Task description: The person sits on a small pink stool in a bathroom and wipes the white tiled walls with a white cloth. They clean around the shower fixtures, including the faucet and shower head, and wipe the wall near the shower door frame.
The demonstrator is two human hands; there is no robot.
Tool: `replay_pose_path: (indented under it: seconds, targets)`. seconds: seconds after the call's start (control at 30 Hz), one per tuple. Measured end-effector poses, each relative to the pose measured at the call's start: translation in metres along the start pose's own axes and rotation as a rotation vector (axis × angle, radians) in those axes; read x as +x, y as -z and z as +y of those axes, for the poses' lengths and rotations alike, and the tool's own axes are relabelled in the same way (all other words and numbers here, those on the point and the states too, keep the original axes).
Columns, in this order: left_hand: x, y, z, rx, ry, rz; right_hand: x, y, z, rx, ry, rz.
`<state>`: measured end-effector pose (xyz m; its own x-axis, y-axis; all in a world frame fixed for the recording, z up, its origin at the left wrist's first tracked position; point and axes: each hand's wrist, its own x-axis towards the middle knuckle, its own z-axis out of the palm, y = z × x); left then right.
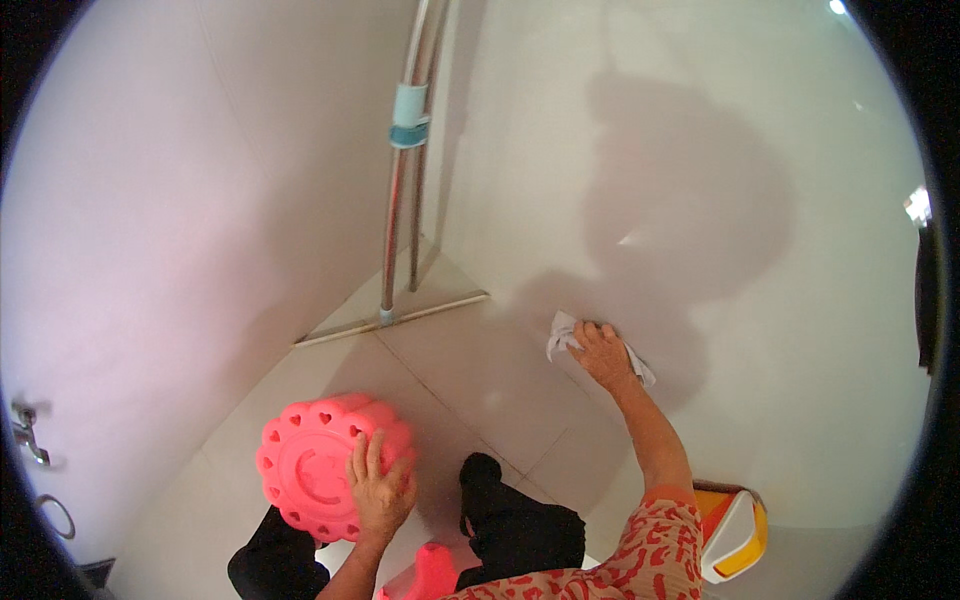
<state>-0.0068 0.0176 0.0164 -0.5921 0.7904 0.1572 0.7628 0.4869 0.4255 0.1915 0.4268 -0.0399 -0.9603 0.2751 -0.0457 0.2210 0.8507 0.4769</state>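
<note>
A pink plastic stool (310, 462), round with a scalloped rim and heart-shaped cutouts, is at the lower left. My left hand (383, 498) lies over its right side, fingers spread and flat on the top. Farther right, my right hand (603, 357) presses a crumpled white cloth (563, 333) against the pale glossy surface. Part of the cloth also shows past the wrist side of that hand; the rest is hidden under the palm.
A floor squeegee (388, 230) with a metal pole and light blue collar leans in the corner. A tap (30, 436) is on the left wall. A yellow, orange and white plastic item (738, 535) sits by my right elbow. Another pink item (428, 572) is between my legs.
</note>
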Motion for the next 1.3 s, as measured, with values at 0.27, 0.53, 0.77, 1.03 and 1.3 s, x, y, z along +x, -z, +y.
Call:
replay_pose_path:
  seconds: [0.27, 0.53, 0.77, 1.03, 1.3]
  targets:
    - [-0.001, -0.002, 0.007, -0.024, -0.044, 0.091, -0.048, 0.129, 0.066, -0.231, -0.163, 0.320]
    - [-0.006, -0.013, -0.002, 0.027, -0.113, 0.080, -0.095, 0.248, 0.155, -0.464, -0.452, 0.779]
    - [-0.021, -0.004, -0.008, -0.004, -0.109, 0.102, -0.178, 0.267, 0.182, -0.492, -0.726, 0.874]
    - [-0.072, 0.014, -0.054, -0.056, 0.068, 0.121, -0.209, 0.280, 0.187, -0.374, -0.858, 0.925]
    - [-0.089, 0.025, -0.042, -0.221, 0.191, 0.099, -0.164, 0.249, 0.173, -0.292, -1.157, 1.063]
